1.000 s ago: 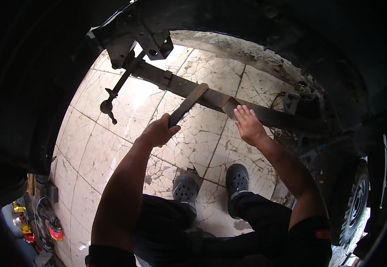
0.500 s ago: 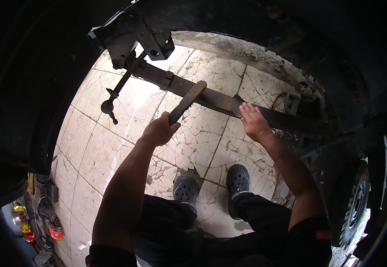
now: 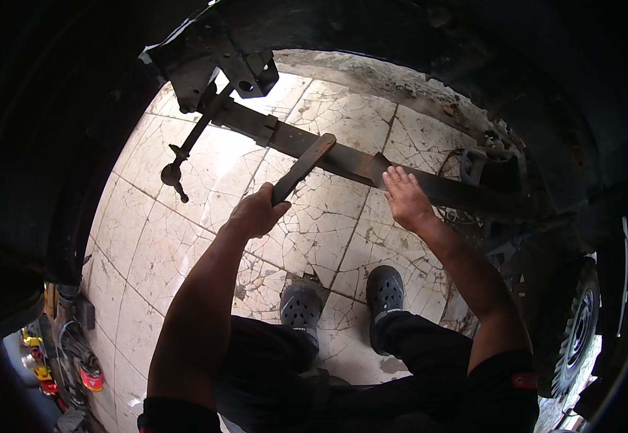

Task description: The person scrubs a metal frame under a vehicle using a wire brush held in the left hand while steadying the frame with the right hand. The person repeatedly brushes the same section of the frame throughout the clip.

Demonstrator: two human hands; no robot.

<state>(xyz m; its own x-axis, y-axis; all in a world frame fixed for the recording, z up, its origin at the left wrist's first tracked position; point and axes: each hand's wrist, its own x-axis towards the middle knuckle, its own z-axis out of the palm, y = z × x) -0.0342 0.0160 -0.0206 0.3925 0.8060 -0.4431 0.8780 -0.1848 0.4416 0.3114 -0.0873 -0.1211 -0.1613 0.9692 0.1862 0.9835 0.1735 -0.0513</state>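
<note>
A dark leaf spring (image 3: pixel 357 162) slants across the middle, from a bracket at upper left toward the shadow at right. In my left hand (image 3: pixel 256 211) is the near end of a flat metal bar (image 3: pixel 301 170) with a rounded, rusty far end. My fingers are wrapped round it, and its far end overlaps the leaf spring; whether they touch, I cannot tell. Farther right, my right hand (image 3: pixel 409 200) has its fingers stretched out, with the tips at the leaf spring beside a rusty raised edge. It holds nothing.
Dark vehicle bodywork arches overhead. A metal bracket (image 3: pixel 252 79) and a rod with a ball joint (image 3: pixel 172 173) hang at upper left. Below lies cracked pale tile floor (image 3: pixel 321 231), where my grey clogs (image 3: pixel 384 289) stand. A wheel (image 3: pixel 581 332) is at lower right; a red can (image 3: pixel 91 379) at lower left.
My right hand has shifted slightly left along the leaf spring, fingers still stretched. The left hand keeps its hold on the bar, nearly in the same place.
</note>
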